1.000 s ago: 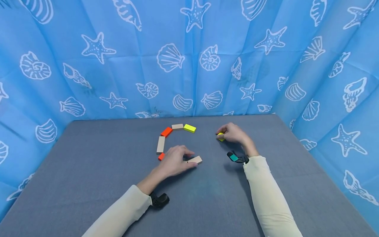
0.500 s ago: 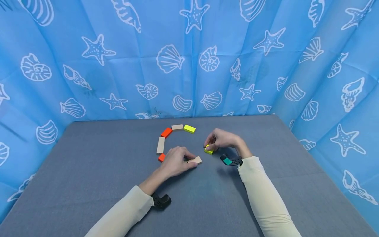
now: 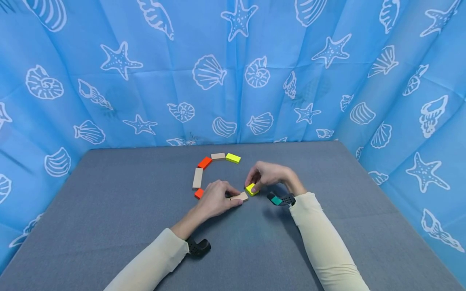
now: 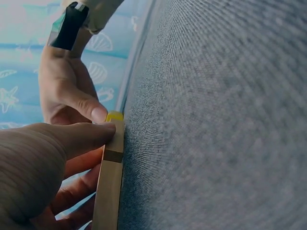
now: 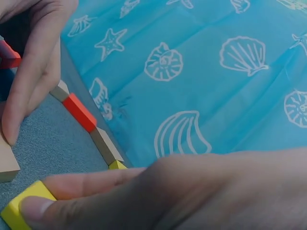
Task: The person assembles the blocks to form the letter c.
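My left hand [image 3: 214, 200] pinches a plain wooden block [image 3: 240, 197] lying flat on the table; its thumb is on the near side and its fingers are behind. A second wooden block [image 4: 108, 191] lines up end to end with it in the left wrist view, mostly hidden from the head by the hand. My right hand [image 3: 271, 173] grips a yellow block [image 3: 251, 190] between thumb and fingers, close at the free end of that wooden block. In the left wrist view the yellow block's end shows just beyond the left thumb.
An arc of blocks curves away from the left hand: orange [image 3: 199, 193], wooden [image 3: 198, 178], orange [image 3: 204, 162], wooden [image 3: 218, 156] and yellow [image 3: 233, 158] at the far end. The grey cloth-covered table [image 3: 120, 210] meets a blue shell-print curtain [image 3: 156, 81] behind.
The right hand has brought its yellow block left and nearer, from out on the right to the end of the wooden block. The left hand has stayed nearly still.
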### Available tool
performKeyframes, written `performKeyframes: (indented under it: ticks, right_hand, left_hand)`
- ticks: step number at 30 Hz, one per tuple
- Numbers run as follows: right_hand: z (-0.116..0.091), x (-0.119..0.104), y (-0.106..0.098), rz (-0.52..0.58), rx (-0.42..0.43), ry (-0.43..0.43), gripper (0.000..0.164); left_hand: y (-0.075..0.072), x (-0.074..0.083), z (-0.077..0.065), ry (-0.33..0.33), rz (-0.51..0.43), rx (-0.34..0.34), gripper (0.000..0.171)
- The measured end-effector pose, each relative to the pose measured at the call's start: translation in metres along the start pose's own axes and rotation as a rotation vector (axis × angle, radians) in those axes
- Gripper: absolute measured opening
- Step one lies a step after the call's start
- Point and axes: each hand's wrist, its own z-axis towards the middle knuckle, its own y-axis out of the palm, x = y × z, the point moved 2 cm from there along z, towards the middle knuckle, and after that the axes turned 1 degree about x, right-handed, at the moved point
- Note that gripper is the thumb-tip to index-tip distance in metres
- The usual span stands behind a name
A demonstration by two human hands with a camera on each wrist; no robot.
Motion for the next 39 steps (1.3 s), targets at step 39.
performKeyframes:
  ticks: [39]
  right_hand:
    - [0.0015,-0.002,0.0044,0.011,-0.096,-0.096,0.022]
  left_hand:
    - [-0.0001,0.0003,0.0003,0.018,-0.001,0.002,0.025]
